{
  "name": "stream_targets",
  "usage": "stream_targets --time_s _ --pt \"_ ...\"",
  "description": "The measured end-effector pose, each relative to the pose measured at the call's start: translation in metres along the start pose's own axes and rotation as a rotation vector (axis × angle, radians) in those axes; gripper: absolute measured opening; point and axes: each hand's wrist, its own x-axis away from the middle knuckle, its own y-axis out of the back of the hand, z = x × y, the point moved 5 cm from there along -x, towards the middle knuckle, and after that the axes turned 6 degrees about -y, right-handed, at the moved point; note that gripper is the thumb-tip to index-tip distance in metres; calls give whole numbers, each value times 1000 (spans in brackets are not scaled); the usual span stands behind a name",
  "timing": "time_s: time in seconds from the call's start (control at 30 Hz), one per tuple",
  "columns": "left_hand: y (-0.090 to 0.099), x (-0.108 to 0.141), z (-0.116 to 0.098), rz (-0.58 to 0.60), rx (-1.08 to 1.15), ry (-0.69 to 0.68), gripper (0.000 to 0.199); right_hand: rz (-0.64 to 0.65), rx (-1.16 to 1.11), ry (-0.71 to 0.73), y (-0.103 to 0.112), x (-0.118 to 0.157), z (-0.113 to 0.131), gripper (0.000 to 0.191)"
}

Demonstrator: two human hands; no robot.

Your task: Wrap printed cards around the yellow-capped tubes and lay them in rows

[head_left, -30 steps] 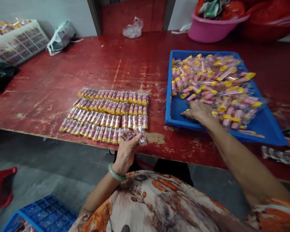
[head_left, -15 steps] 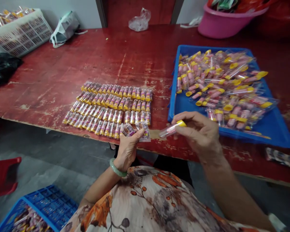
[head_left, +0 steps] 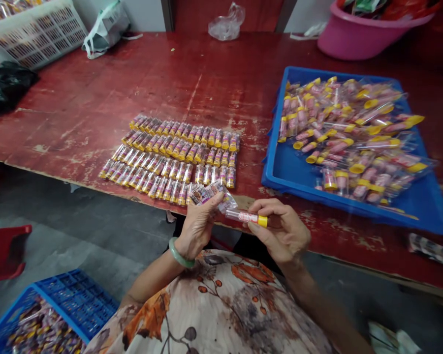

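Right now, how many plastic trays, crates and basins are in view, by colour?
Blue shallow plastic tray: 1
Blue lattice plastic crate: 1
White lattice plastic crate: 1
Pink plastic basin: 1
Total: 4

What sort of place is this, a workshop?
Looks like a small hand-packing workshop, probably. A worn red-painted work table carries rows of yellow-capped tubes, a blue tray heaped with more in clear wrappers, and a white plastic crate holding more.

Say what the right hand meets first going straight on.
The right hand, gripping a clear plastic tube with a yellow cap, would likely first meet the printed clear plastic packets in the left hand, though depth is unclear.
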Motion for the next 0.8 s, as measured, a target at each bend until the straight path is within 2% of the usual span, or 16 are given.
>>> stream_targets --time_s 0.1,0.3,0.4,0.57,0.8 --pt "5 0 0 -32 2 34 29 -16 17 10 0 3 -3 21" --pt "16 -4 -2 -28 23 -30 30 -22 -177 -62 -1 9 -10 21" --pt "16 -6 -1 -21 26 -10 33 -37 -201 -49 -3 9 -9 22" --pt "14 -7 3 7 24 61 37 -54 -101 86 -7 6 -1 26" --pt "14 -4 6 4 -1 139 37 -74 273 355 -13 12 5 42"
